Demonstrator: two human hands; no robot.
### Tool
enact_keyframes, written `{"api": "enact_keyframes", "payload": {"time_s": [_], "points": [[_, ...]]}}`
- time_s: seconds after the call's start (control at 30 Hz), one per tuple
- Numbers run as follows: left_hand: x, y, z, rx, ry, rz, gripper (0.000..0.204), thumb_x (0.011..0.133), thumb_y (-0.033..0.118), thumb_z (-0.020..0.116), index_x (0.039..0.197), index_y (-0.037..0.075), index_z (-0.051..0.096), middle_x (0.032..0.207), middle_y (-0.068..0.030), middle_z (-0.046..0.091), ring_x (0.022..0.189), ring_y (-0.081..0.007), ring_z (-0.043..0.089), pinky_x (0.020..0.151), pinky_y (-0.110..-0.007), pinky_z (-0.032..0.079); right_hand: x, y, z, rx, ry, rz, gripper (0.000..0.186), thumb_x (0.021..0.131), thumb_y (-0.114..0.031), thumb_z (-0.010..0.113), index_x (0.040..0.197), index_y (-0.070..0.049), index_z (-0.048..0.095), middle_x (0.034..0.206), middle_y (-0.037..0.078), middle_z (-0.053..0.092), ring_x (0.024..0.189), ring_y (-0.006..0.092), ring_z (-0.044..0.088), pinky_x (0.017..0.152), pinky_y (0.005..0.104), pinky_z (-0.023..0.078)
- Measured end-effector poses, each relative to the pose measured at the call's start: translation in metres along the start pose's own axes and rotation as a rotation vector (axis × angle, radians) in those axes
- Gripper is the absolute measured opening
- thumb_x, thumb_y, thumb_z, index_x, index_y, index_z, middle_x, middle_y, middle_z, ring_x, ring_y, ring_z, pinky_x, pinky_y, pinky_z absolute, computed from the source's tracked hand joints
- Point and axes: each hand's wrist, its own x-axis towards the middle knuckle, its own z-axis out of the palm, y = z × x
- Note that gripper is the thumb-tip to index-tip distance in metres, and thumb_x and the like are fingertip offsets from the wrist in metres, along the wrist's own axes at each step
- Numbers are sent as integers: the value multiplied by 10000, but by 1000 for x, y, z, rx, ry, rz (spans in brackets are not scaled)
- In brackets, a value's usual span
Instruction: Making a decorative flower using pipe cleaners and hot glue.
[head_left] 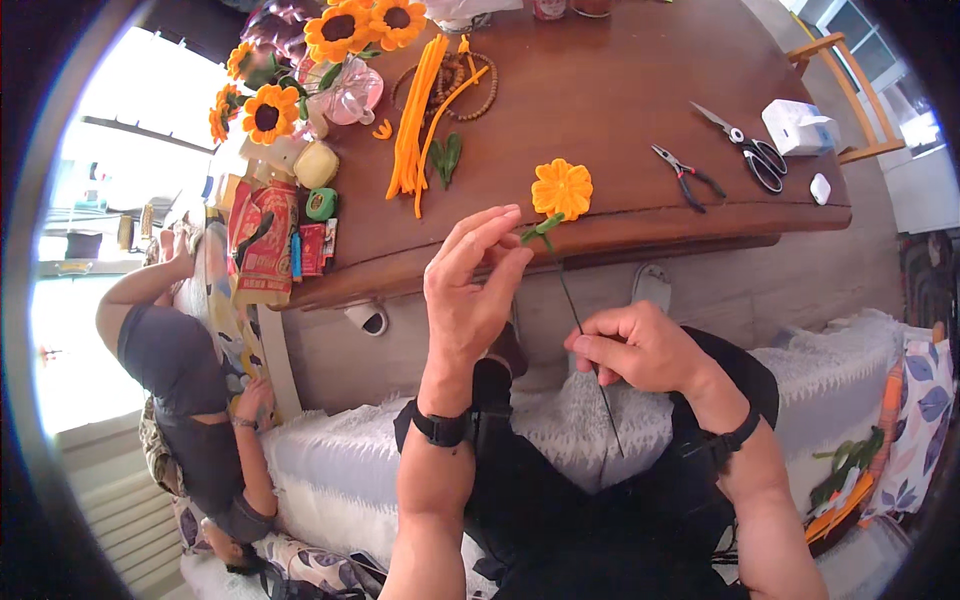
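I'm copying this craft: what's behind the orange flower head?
The brown table shows around the flower head; green leaves and a stem emerge below. The flower's back and the table patch it covers are hidden.

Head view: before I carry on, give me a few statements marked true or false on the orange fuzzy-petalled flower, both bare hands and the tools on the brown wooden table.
1. The bare right hand holds the thin green stem of the orange fuzzy-petalled flower. True.
2. The bare left hand grips the red-and-black-handled metal pliers. False: it is at the flower's small green leaves; the pliers lie on the brown wooden table.
3. The black-handled metal scissors lie left of the pliers. False: they lie to the right.
4. Long orange fuzzy strips lie on the table. True.
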Motion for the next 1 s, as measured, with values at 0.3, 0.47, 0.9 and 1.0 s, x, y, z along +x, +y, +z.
{"api": "enact_keyframes", "payload": {"time_s": [0.3, 0.47, 0.9, 1.0], "points": [[0, 11, -1, 101, -15, -42, 259, 837, -72, 719, 1090, -17, 730, 1077, -91, 718, 964, -136, 662, 827, -253, 525, -1, -2, -4, -20, -77, 9, 257, 996, -196, 616, 923, 23, 728, 813, 34, 722, 603, 64, 628, 583, 221, 507], [0, 7, -2, 109, -25, -49, 194, 852, -68, 708, 1040, -27, 726, 1044, -90, 726, 942, -138, 671, 818, -261, 532, -2, -2, -2, -26, -67, -43, 273, 994, -209, 610, 866, 9, 714, 778, 33, 711, 582, 74, 620, 559, 241, 499], [2, 10, -2, 114, -75, -104, 204, 873, -78, 668, 1067, -25, 705, 1088, -87, 710, 980, -130, 649, 845, -252, 512, -3, 0, -2, -25, -67, -64, 305, 995, -248, 619, 829, -6, 703, 717, 25, 696, 559, 86, 614, 523, 269, 493], [1, 3, 0, 126, -47, -16, 169, 858, -58, 687, 1021, -13, 703, 1065, -105, 723, 873, -140, 665, 737, -252, 514, -2, 1, -1, -26, -70, -63, 309, 995, -253, 618, 833, -4, 703, 718, 27, 696, 560, 91, 620, 524, 266, 497]]}}
